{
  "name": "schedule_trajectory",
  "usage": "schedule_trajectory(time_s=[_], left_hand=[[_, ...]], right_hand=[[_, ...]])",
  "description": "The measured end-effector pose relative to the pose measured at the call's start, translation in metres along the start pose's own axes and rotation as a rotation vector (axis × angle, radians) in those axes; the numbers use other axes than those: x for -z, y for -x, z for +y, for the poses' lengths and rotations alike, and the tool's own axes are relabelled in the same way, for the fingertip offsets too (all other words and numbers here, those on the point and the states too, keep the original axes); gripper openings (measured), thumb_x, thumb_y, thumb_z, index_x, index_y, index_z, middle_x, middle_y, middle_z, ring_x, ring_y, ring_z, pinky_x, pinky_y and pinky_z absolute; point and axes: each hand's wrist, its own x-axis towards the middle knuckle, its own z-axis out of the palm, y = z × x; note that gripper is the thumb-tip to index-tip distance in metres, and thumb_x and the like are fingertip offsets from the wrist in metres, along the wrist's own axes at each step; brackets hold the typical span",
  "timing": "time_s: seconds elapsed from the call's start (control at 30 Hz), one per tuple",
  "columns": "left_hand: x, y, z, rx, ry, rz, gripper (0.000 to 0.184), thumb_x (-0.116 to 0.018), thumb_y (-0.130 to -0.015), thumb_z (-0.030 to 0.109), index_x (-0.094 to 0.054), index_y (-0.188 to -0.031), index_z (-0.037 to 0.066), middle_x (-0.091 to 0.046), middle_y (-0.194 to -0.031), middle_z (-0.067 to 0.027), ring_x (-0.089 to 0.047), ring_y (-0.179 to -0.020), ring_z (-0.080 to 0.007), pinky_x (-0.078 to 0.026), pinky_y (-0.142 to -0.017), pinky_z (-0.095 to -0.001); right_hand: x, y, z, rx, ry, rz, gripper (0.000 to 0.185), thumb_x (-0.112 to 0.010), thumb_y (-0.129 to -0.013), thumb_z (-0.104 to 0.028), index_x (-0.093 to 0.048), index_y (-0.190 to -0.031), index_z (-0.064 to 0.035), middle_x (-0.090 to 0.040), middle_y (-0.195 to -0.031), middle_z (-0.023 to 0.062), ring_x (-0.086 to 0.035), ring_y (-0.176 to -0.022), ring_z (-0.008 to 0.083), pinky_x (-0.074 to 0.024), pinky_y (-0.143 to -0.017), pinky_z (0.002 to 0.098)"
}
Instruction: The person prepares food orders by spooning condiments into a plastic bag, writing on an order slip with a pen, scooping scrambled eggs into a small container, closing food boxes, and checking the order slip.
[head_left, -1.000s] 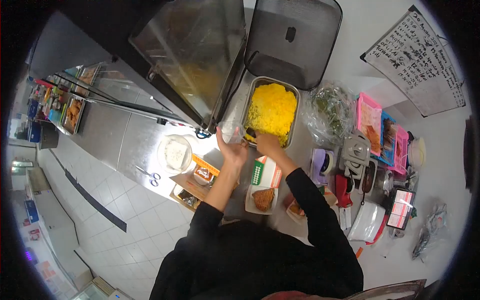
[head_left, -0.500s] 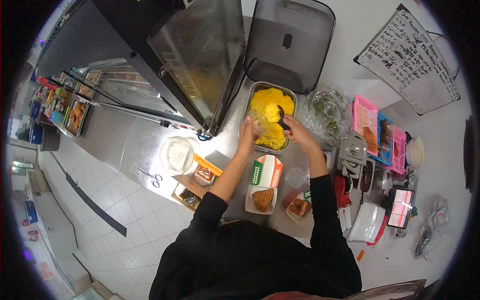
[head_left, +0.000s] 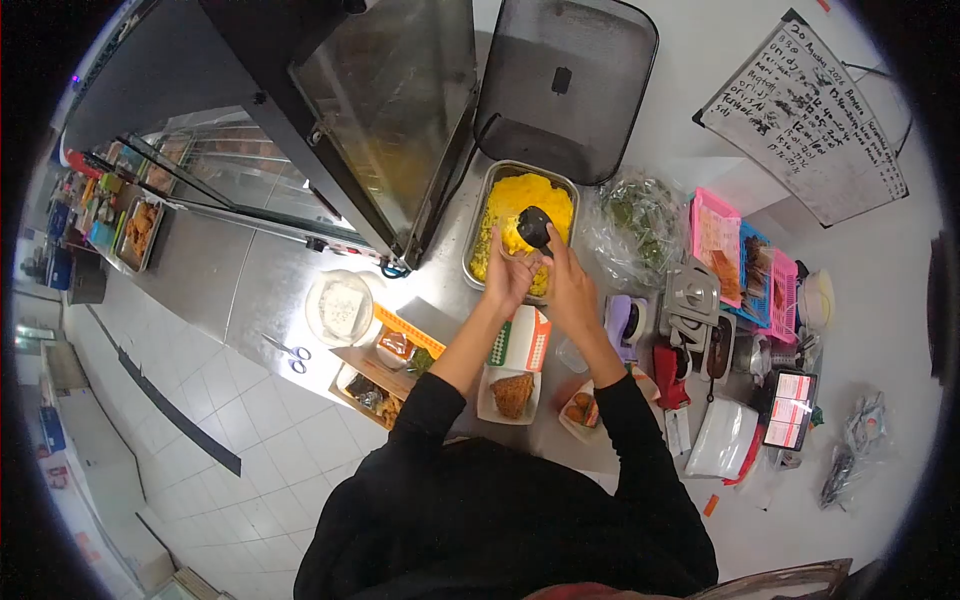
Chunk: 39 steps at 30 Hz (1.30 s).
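Yellow rice (head_left: 535,192) fills a rectangular metal tray (head_left: 572,190) in front of me. Over the tray, my left hand (head_left: 510,278) is closed around a small clear plastic cup (head_left: 513,240) that has yellow rice in it; the cup is partly hidden. My right hand (head_left: 572,285) grips a black serving spoon (head_left: 536,226). The spoon's bowl is turned over, back side up, at the cup's mouth. Closer to my body, an open paper box (head_left: 517,340) holds a piece of fried chicken (head_left: 513,396). A second paper box (head_left: 580,412) with fried pieces sits under my right forearm.
A glass-doored display cabinet (head_left: 380,130) stands at left. Behind the tray is a dark translucent lid (head_left: 570,80). Bagged greens (head_left: 640,225), pink and blue baskets (head_left: 755,265) and metal containers (head_left: 690,295) line the right. A white bowl (head_left: 340,305) and scissors (head_left: 298,358) lie left.
The spoon, which held rice face up, is now turned over at the cup. Both hands have come closer together. The whole view has shifted slightly.
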Motion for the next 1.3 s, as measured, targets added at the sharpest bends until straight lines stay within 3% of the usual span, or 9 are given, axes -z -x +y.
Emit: schedule_trajectory(time_s=[0.3, 0.4, 0.6, 0.73, 1.0, 1.03, 1.13, 1.23, 1.3], left_hand=[[0.008, 0.000, 0.011, -0.068, 0.026, 0.052, 0.044, -0.034, -0.097, 0.047, -0.050, -0.120, 0.013, -0.058, -0.116, -0.0050, -0.057, -0.101, -0.0186, -0.048, -0.083, -0.0329], [0.026, 0.008, 0.019, -0.076, 0.069, 0.091, 0.043, -0.035, -0.097, 0.046, -0.052, -0.117, 0.013, -0.059, -0.114, -0.0048, -0.058, -0.100, -0.0194, -0.047, -0.086, -0.0326], [0.050, 0.044, 0.023, -0.329, 0.079, 0.509, 0.043, -0.040, -0.092, 0.048, -0.054, -0.113, 0.014, -0.060, -0.107, -0.0027, -0.059, -0.096, -0.0183, -0.050, -0.082, -0.0324], [0.074, 0.056, 0.024, -0.212, 0.144, 0.552, 0.053, -0.041, -0.087, 0.059, -0.053, -0.113, 0.015, -0.060, -0.103, -0.0036, -0.059, -0.086, -0.0188, -0.048, -0.071, -0.0304], [0.070, 0.053, 0.034, -0.138, 0.148, 0.515, 0.052, -0.039, -0.088, 0.056, -0.052, -0.114, 0.013, -0.059, -0.103, -0.0043, -0.058, -0.087, -0.0190, -0.046, -0.072, -0.0322], [0.067, 0.053, 0.035, -0.137, 0.140, 0.531, 0.051, -0.039, -0.089, 0.056, -0.052, -0.115, 0.013, -0.059, -0.103, -0.0041, -0.058, -0.088, -0.0188, -0.046, -0.072, -0.0323], [0.059, 0.053, 0.041, -0.184, 0.080, 0.560, 0.050, -0.039, -0.090, 0.056, -0.051, -0.115, 0.015, -0.058, -0.105, -0.0031, -0.057, -0.090, -0.0178, -0.045, -0.074, -0.0319], [0.058, 0.048, 0.039, -0.284, -0.041, 0.581, 0.049, -0.040, -0.090, 0.057, -0.052, -0.115, 0.017, -0.057, -0.107, -0.0010, -0.054, -0.093, -0.0159, -0.042, -0.077, -0.0299], [0.051, 0.044, 0.036, -0.297, -0.139, 0.620, 0.049, -0.042, -0.090, 0.059, -0.052, -0.114, 0.018, -0.056, -0.109, 0.0005, -0.052, -0.096, -0.0145, -0.040, -0.079, -0.0286]], right_hand=[[-0.004, -0.007, 0.006, -0.189, -0.221, -0.212, 0.043, -0.040, -0.097, -0.019, -0.033, -0.138, -0.0065, -0.058, -0.105, 0.0288, -0.060, -0.087, 0.0443, -0.0474, -0.073, 0.0478], [-0.023, -0.015, 0.016, -0.349, -0.696, -0.292, 0.042, -0.039, -0.098, -0.023, -0.033, -0.135, -0.0051, -0.060, -0.100, 0.0286, -0.060, -0.084, 0.0443, -0.0468, -0.072, 0.0499], [-0.115, -0.046, 0.092, -0.278, 0.005, -0.279, 0.047, -0.042, -0.096, -0.023, -0.030, -0.139, -0.0069, -0.064, -0.086, 0.0204, -0.065, -0.074, 0.0315, -0.0494, -0.060, 0.0395], [-0.145, -0.036, 0.073, -0.101, 0.498, -0.485, 0.055, -0.048, -0.087, -0.012, -0.030, -0.138, -0.0016, -0.064, -0.086, 0.0255, -0.064, -0.073, 0.0404, -0.0507, -0.064, 0.0512], [-0.141, -0.022, 0.050, -0.061, -0.035, -0.722, 0.039, -0.048, -0.085, -0.009, -0.043, -0.123, 0.0006, -0.063, -0.095, 0.0288, -0.062, -0.087, 0.0443, -0.0487, -0.074, 0.0511], [-0.182, -0.012, 0.089, 0.125, -0.167, -0.367, 0.019, -0.047, -0.092, -0.017, -0.047, -0.110, -0.0089, -0.064, -0.078, 0.0151, -0.063, -0.064, 0.0317, -0.0479, -0.054, 0.0428], [-0.132, -0.037, 0.110, -0.939, -1.203, -0.991, 0.012, -0.045, -0.098, -0.028, -0.046, -0.095, -0.0162, -0.048, -0.062, -0.0008, -0.042, -0.044, 0.0111, -0.0318, -0.038, 0.0273], [-0.095, -0.028, 0.092, -1.029, -1.225, -0.731, 0.020, -0.042, -0.099, -0.034, -0.040, -0.086, -0.0192, -0.032, -0.061, -0.0070, -0.022, -0.044, 0.0021, -0.0153, -0.038, 0.0197], [-0.076, -0.023, 0.086, -1.012, -1.318, -0.625, 0.015, -0.043, -0.099, -0.033, -0.045, -0.096, -0.0186, -0.033, -0.061, -0.0075, -0.023, -0.044, 0.0022, -0.0152, -0.040, 0.0196]])
